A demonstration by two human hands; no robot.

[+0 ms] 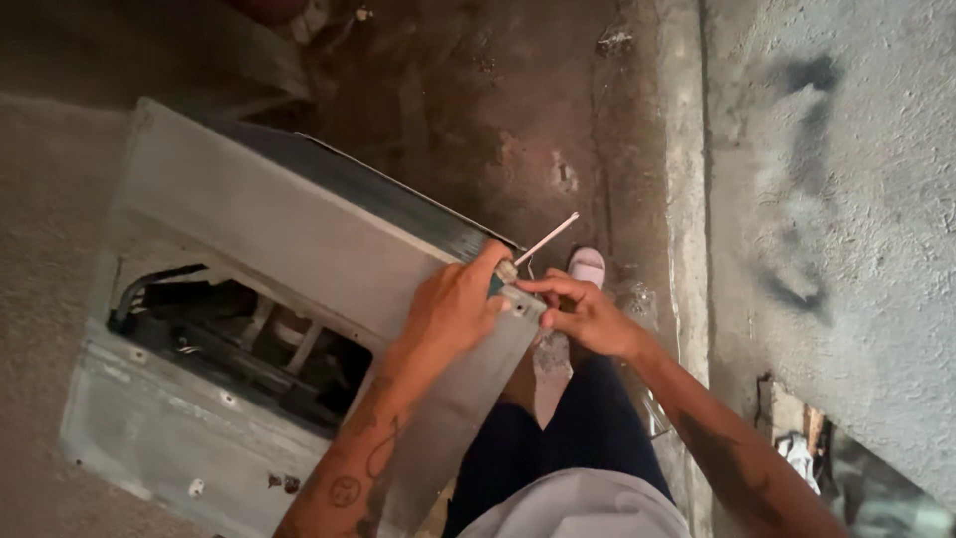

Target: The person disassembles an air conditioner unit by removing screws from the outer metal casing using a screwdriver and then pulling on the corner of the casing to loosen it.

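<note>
Grey sheet metal fills the left half of the frame: a battered appliance casing point(269, 239), tilted, with a dark rectangular opening point(239, 349) at lower left where black parts and brackets show inside. Your left hand point(453, 304) rests on the casing's corner at centre frame, fingers curled together and clamped around the handle end of a thin tool, a screwdriver point(533, 247) by the look of it, whose pale shaft pokes up and to the right past the edge. Your right hand point(588, 314) sits just beside it, fingertips pinched together at that same corner, touching the metal right where the tool meets it; what they pinch is too small to tell. Below the hands, your dark trousers point(588, 428) and a white shoe point(588, 264) show over the stained concrete floor point(478, 100). A rough grey wall point(836, 199) runs down the right side of the frame.
</note>
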